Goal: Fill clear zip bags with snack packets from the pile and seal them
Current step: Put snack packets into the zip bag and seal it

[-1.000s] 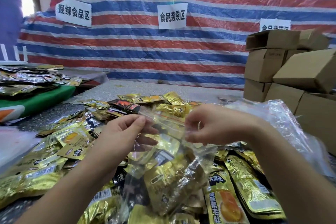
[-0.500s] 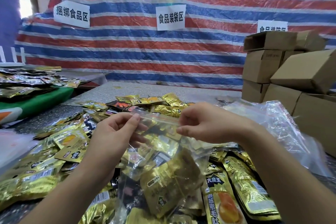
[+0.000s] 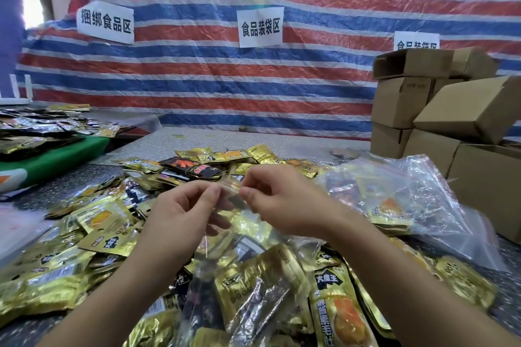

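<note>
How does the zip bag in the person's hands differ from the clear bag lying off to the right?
The held zip bag hangs from both hands, left hand and right hand pinching its top edge; the right-side bag lies untouched on the pile. The held one looks packed fuller. Both are clear plastic with gold packets inside.

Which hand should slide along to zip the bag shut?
Probably the right hand. Both hands pinch the top strip of the clear plastic zip bag close together, and the left hand looks better placed to keep its grip as anchor.
</note>
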